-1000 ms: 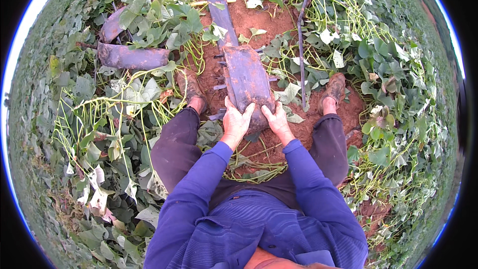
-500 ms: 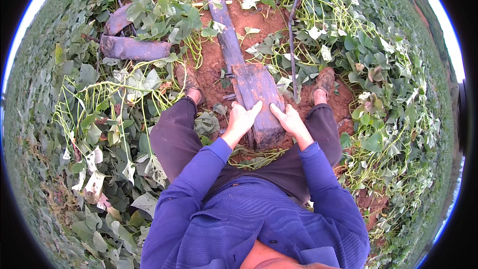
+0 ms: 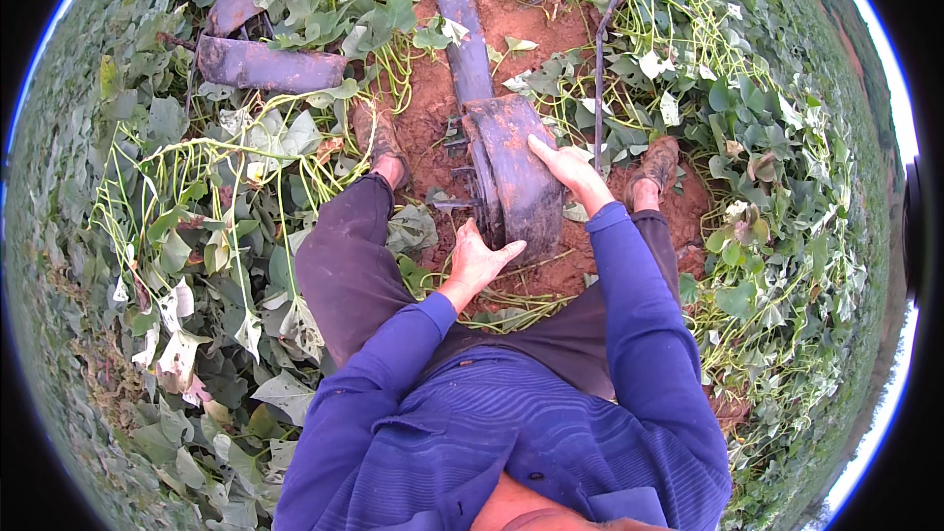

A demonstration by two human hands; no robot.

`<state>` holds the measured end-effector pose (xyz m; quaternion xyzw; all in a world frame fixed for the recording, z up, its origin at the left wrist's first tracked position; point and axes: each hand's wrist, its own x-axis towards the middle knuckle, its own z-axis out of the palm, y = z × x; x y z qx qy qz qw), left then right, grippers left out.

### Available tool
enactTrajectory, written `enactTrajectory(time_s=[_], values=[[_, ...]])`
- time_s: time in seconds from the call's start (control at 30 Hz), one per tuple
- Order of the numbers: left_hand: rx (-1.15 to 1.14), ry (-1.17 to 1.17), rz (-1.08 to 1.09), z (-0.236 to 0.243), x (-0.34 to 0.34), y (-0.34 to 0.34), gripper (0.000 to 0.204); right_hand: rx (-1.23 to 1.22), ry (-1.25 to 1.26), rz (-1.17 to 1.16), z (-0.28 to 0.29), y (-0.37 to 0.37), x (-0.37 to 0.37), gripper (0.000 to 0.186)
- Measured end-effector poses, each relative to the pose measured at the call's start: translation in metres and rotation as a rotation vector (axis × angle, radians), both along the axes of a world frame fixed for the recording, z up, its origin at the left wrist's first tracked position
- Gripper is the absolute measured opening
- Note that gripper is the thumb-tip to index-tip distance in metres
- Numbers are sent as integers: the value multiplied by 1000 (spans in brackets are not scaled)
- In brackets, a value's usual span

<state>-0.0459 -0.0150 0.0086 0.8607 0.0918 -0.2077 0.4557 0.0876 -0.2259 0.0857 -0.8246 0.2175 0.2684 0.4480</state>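
Closest to the camera is the person's blue long-sleeved top, with both sleeves reaching forward over dark trousers. The left hand point(image 3: 479, 261) lies at the near, lower end of a worn purple-grey metal plough blade point(image 3: 516, 172), fingers spread and flat against its left edge beside a few short bolts or pins; its grip is open, pressing rather than clasping. The right hand point(image 3: 565, 167) sits a little farther up on the blade's right side, palm down, fingers extended over the curved surface, grip likewise open and resting on the metal.

The blade stands in a patch of bare red soil point(image 3: 536, 20) between the person's legs, its lower end at the ground among cut green stems. The left shoe point(image 3: 379, 133) and right shoe point(image 3: 657, 165), both muddy, are planted on either side of it.

Beyond the hands the blade narrows into a long metal beam point(image 3: 460, 0) running away toward the top edge. A thin dark rod point(image 3: 600, 59) stands just right of it. Farther left, a second purple-grey metal part point(image 3: 265, 64) lies half buried in leafy vines point(image 3: 197, 236), which cover the ground all around.
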Motion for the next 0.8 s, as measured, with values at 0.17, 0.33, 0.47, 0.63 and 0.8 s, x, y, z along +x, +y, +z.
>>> enactTrajectory(time_s=[0.17,0.33,0.47,0.63,0.8], values=[[-263,-72,80,-22,29,-26,113,-81,-86,-42,-18,-6,24,98],[-210,-122,162,-14,51,-21,95,117,-477,-336,-56,-30,-2,66],[-157,-81,150,-12,72,-21,89,235,-524,-339,-118,-43,-68,47],[-301,-185,159,-17,84,-25,88,212,-500,-191,-144,-20,-82,69],[-272,-292,79,-53,60,-29,102,98,-490,-207,-142,-16,-68,65]])
